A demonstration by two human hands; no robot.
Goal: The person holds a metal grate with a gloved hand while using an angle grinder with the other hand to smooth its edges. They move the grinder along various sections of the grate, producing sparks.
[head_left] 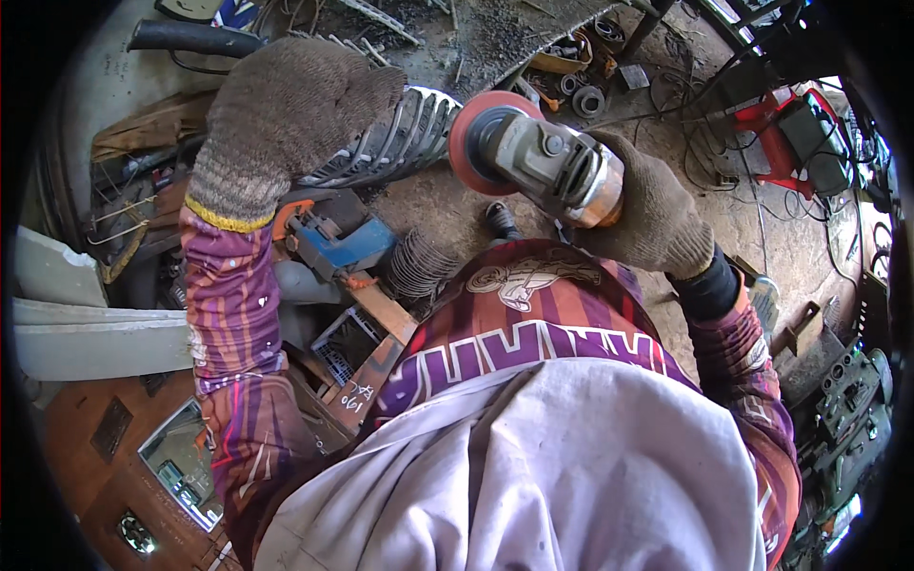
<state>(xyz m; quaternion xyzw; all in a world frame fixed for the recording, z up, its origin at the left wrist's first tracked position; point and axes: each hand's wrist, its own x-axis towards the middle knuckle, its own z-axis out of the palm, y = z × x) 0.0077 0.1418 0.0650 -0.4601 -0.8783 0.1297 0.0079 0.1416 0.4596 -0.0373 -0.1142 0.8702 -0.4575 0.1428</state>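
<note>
My left hand point(295, 119), in a brown knit glove with a yellow cuff edge, is closed over a curved, ribbed metal piece point(409, 138) with many slats. Its fingertips are partly hidden behind the glove's back. In my right hand point(657, 205), also gloved, is an angle grinder point(557, 162) with a grey head and a worn orange body. The grinder's reddish disc point(463, 143) faces left, right beside the ribbed piece's right end. Whether disc and metal touch, I cannot tell.
A grimy worktop point(486, 43) lies at the far side. Below the ribbed piece are a blue metal tool point(357, 247) and a wire coil point(421, 266). Cables point(752, 205) trail over the floor by a red-and-green machine point(809, 143). White panels point(105, 347) stand at left.
</note>
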